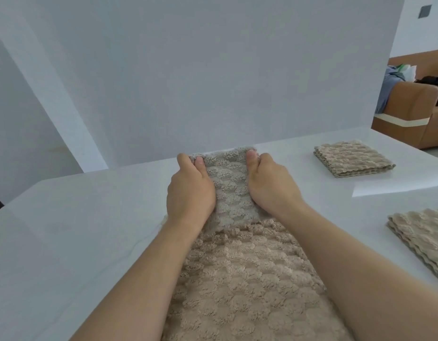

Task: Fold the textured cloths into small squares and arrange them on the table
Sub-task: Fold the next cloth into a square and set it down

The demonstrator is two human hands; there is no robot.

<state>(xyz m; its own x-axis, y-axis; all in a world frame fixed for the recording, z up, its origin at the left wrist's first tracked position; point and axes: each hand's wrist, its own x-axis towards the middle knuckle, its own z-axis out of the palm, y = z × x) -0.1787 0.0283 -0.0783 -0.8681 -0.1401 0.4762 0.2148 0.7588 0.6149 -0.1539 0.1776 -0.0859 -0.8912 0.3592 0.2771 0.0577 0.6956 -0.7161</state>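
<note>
— While those hands are busy, tell me where the cloth (237, 279) lies.

— Flat on the white surface (65, 242), a long beige strip running away from the person, between the forearms. Its far end looks doubled back over the rest, and the flap's edge lies across the strip just below the wrists.

— And the hold?

— The left grip (190, 190) and the right grip (272, 185) each pinch one side of that far end. The thumbs are on top and the fingers are curled round the fold.

— How will it handle, do you reckon?

— Soft and light, I'd judge. It has a thick bubbly pile and no stiffness, so it should sag wherever it isn't carried. It doesn't look slippery, and the pile ought to cling to itself and keep a fold. I'd take it at the corners, so the edges meet square.

— Anything round it?

— Two cloths lie folded: the far stack (353, 158) well off to the right, and the near stack (422, 237) at the right edge. A white panel (213, 70) stands behind, with a brown sofa (409, 107) beyond.
</note>
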